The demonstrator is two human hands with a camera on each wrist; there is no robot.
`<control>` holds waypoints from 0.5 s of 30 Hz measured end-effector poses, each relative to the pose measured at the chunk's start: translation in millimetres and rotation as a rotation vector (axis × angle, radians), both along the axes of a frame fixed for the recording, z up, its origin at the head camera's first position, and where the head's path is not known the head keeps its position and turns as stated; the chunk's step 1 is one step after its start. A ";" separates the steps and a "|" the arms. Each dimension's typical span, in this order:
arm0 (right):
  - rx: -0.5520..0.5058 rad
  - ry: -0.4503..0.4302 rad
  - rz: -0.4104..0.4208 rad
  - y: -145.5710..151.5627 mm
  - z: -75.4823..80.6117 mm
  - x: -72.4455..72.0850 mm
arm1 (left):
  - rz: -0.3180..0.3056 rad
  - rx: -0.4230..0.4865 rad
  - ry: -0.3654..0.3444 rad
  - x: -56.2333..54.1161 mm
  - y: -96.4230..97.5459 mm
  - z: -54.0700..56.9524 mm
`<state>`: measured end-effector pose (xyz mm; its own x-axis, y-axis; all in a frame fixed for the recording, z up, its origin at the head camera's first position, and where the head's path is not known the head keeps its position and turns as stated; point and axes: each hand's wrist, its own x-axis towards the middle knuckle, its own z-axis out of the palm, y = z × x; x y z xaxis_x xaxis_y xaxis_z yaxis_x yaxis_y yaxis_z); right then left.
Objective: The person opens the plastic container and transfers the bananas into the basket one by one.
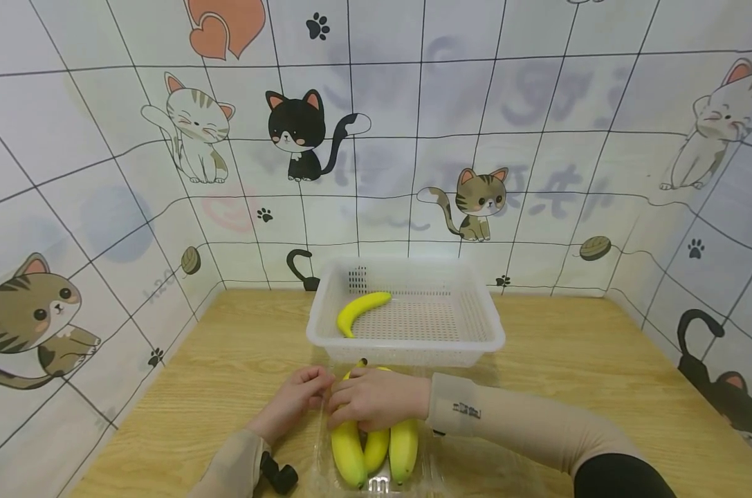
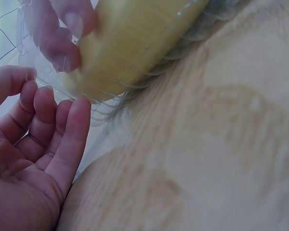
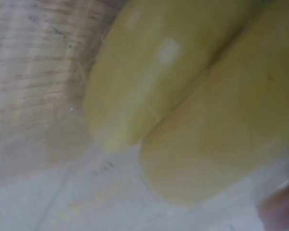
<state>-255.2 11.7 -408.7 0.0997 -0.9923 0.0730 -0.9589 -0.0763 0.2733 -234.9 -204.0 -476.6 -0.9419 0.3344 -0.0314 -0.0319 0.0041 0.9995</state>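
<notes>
In the head view, a clear plastic box point(image 1: 378, 481) with several yellow bananas point(image 1: 349, 456) lies at the near middle of the table. My left hand point(image 1: 293, 401) is at its left side; in the left wrist view the thumb and forefinger pinch the clear rim point(image 2: 31, 74). My right hand point(image 1: 378, 398) reaches over from the right, its fingers curled down the left side of the leftmost banana. Through the clear wall, the left wrist view shows those fingertips against the banana point(image 2: 135, 43). Two banana ends point(image 3: 192, 168) fill the right wrist view, blurred.
Just behind the box stands a white perforated basket point(image 1: 407, 349) with one banana point(image 1: 353, 311) at its left. Wood-grain table point(image 1: 556, 346) surrounds both. A wall covering point(image 1: 388, 159) with printed cats rises at the back and sides.
</notes>
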 end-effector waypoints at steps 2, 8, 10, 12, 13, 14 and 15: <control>-0.001 0.004 0.002 0.0 -0.4 -0.1 | 0.003 -0.001 0.000 0.0 0.2 -0.8; 0.002 0.019 -0.004 -0.7 -0.5 0.0 | 0.004 0.006 0.002 0.1 0.2 -1.6; 0.006 0.012 -0.008 -1.1 -0.4 0.4 | 0.004 0.005 0.002 0.1 0.0 -1.7; 0.010 0.003 -0.011 -1.6 -0.2 0.8 | 0.013 0.003 -0.006 -0.1 0.0 -2.4; 0.011 -0.001 -0.013 -1.8 -0.2 1.1 | 0.013 0.003 -0.006 -0.2 0.0 -2.5; 0.013 -0.009 -0.015 -2.1 -0.1 1.4 | 0.010 0.003 -0.004 -0.5 -0.2 -2.8; 0.015 -0.017 -0.017 -2.3 0.0 1.7 | 0.011 0.003 -0.005 -0.6 -0.2 -3.1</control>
